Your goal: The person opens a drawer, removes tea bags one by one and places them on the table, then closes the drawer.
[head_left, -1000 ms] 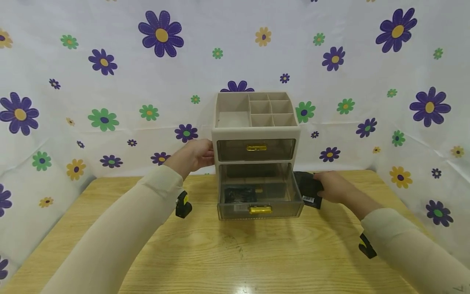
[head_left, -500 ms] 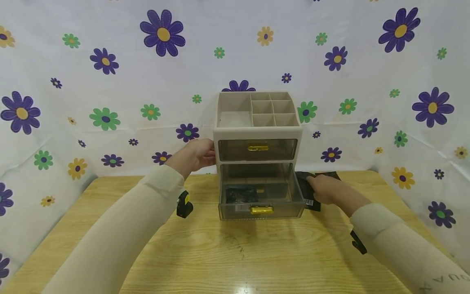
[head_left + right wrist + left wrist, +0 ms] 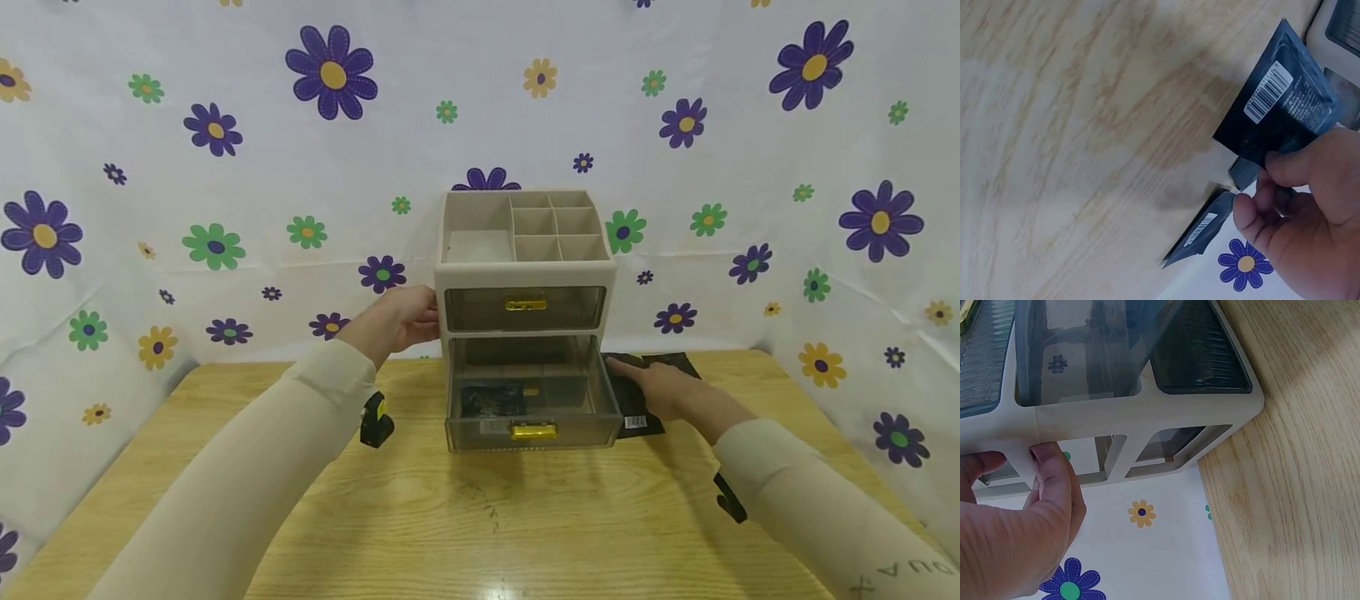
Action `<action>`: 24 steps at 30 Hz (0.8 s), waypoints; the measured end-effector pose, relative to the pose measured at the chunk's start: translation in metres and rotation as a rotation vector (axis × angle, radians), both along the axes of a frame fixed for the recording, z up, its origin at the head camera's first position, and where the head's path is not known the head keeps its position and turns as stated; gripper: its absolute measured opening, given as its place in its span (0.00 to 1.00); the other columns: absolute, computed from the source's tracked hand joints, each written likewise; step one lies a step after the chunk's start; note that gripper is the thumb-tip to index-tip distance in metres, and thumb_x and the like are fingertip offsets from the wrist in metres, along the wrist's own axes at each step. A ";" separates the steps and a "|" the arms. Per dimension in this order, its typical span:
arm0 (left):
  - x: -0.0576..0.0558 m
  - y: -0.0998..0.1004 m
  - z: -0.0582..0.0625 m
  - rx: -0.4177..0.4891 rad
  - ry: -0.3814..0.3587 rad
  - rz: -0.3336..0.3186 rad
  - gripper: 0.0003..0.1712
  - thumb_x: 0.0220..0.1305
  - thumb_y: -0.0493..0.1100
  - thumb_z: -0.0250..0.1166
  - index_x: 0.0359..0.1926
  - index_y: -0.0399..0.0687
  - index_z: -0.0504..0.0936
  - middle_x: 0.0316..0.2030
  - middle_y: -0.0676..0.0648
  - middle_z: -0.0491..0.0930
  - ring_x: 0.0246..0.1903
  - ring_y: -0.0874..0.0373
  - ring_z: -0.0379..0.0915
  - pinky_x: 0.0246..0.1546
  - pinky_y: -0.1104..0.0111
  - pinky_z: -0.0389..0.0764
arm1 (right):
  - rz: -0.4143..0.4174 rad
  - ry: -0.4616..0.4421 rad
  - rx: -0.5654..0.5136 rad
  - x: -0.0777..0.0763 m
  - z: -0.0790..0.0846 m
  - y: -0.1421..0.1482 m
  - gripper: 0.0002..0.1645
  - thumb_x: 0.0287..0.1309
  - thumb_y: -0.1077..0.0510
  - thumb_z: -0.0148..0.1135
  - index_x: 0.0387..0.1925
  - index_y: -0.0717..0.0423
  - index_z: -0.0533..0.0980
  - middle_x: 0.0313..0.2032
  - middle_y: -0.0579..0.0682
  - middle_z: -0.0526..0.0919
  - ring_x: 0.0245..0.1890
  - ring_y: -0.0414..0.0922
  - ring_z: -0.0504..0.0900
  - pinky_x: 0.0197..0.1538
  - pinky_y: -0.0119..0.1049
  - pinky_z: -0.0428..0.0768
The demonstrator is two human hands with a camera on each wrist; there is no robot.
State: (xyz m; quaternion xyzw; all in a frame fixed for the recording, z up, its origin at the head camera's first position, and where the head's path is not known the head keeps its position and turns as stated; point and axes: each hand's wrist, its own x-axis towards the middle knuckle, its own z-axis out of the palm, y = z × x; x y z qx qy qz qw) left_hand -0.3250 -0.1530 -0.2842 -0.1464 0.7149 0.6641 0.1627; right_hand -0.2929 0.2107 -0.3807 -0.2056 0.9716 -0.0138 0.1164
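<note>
A beige desk organizer (image 3: pixel 525 273) with smoky clear drawers stands at the back of the table. Its lower drawer (image 3: pixel 480 432) is pulled out and contains a black packet (image 3: pixel 491 398). With thumb and fingers, my left hand (image 3: pixel 1029 519) grips a strut of the organizer's left side frame. At the other side, my right hand (image 3: pixel 1310 206) pinches the edge of a flat black sachet (image 3: pixel 1288 103) with a white barcode, right beside the drawer. Another black sachet (image 3: pixel 1200 228) with a barcode lies near my curled fingertips, partly behind the right hand in the head view.
Above the drawers the organizer has an open top tray (image 3: pixel 480 246) with several small compartments. The upper drawer (image 3: pixel 480 310) is closed. A flower-patterned cloth (image 3: pixel 247 183) hangs directly behind the wooden table (image 3: pixel 465 533) and along its sides.
My right hand has moved left with the black sachet, closer to the drawer's side. The other sachet now shows behind that hand. My left hand has kept its hold on the organizer.
</note>
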 end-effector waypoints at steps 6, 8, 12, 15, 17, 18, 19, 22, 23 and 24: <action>-0.001 0.000 -0.002 -0.004 0.012 0.002 0.18 0.67 0.41 0.52 0.56 0.41 0.71 0.49 0.43 0.73 0.48 0.52 0.74 0.51 0.64 0.79 | -0.088 -0.040 -0.033 0.000 -0.006 0.002 0.49 0.55 0.74 0.48 0.72 0.57 0.37 0.15 0.49 0.69 0.15 0.42 0.65 0.23 0.33 0.66; -0.001 0.000 -0.002 -0.005 0.014 0.006 0.18 0.67 0.41 0.52 0.56 0.41 0.71 0.48 0.43 0.73 0.48 0.52 0.75 0.51 0.64 0.80 | -0.112 -0.041 -0.047 -0.001 -0.007 0.003 0.49 0.54 0.74 0.49 0.71 0.60 0.35 0.15 0.49 0.70 0.15 0.42 0.65 0.24 0.33 0.66; 0.000 0.001 -0.001 0.000 0.005 0.010 0.19 0.67 0.41 0.52 0.57 0.40 0.71 0.48 0.43 0.74 0.48 0.52 0.75 0.51 0.64 0.79 | -0.106 -0.009 -0.055 -0.001 -0.008 0.003 0.45 0.55 0.73 0.49 0.70 0.65 0.39 0.17 0.52 0.73 0.16 0.43 0.69 0.25 0.36 0.70; 0.001 0.001 -0.001 0.002 0.002 0.005 0.20 0.67 0.41 0.52 0.57 0.40 0.70 0.48 0.43 0.73 0.48 0.52 0.75 0.51 0.64 0.79 | -0.101 0.041 -0.013 -0.001 -0.008 0.003 0.40 0.57 0.70 0.49 0.69 0.65 0.45 0.26 0.58 0.77 0.22 0.45 0.75 0.30 0.41 0.76; 0.002 0.001 -0.001 -0.004 0.005 0.005 0.19 0.67 0.41 0.52 0.57 0.40 0.70 0.48 0.43 0.74 0.47 0.52 0.75 0.51 0.64 0.79 | -0.102 0.080 0.024 0.000 -0.008 0.003 0.38 0.58 0.69 0.50 0.68 0.65 0.49 0.34 0.63 0.78 0.27 0.48 0.77 0.34 0.44 0.79; 0.001 0.001 -0.002 -0.005 0.007 0.004 0.20 0.67 0.41 0.52 0.57 0.40 0.70 0.48 0.43 0.74 0.47 0.52 0.75 0.51 0.64 0.79 | -0.103 0.102 0.044 0.001 -0.008 0.003 0.36 0.58 0.68 0.51 0.67 0.65 0.52 0.38 0.65 0.78 0.31 0.50 0.78 0.37 0.46 0.80; 0.001 0.001 -0.002 -0.006 0.009 0.004 0.19 0.67 0.41 0.52 0.57 0.40 0.70 0.48 0.43 0.74 0.47 0.52 0.75 0.51 0.64 0.79 | -0.107 0.120 0.054 0.001 -0.007 0.003 0.35 0.57 0.67 0.52 0.66 0.65 0.55 0.40 0.66 0.77 0.33 0.52 0.79 0.37 0.47 0.80; 0.000 0.000 -0.002 -0.016 0.009 0.003 0.19 0.67 0.41 0.51 0.57 0.40 0.71 0.48 0.43 0.74 0.47 0.52 0.75 0.51 0.64 0.79 | -0.089 0.199 0.055 0.002 -0.003 0.003 0.26 0.54 0.67 0.55 0.56 0.66 0.66 0.38 0.66 0.78 0.35 0.55 0.80 0.37 0.50 0.81; 0.000 0.000 -0.002 -0.015 0.008 0.004 0.19 0.67 0.41 0.51 0.57 0.40 0.71 0.48 0.43 0.74 0.47 0.52 0.75 0.51 0.64 0.79 | -0.086 0.229 0.045 0.002 0.000 0.003 0.22 0.53 0.67 0.55 0.51 0.66 0.70 0.36 0.64 0.78 0.34 0.55 0.80 0.37 0.50 0.81; 0.000 0.000 -0.002 -0.015 0.007 0.006 0.19 0.67 0.41 0.51 0.57 0.40 0.71 0.48 0.43 0.74 0.47 0.52 0.75 0.51 0.64 0.80 | -0.085 0.264 0.022 0.003 0.003 0.002 0.17 0.52 0.67 0.56 0.46 0.65 0.72 0.34 0.62 0.79 0.33 0.54 0.80 0.36 0.50 0.81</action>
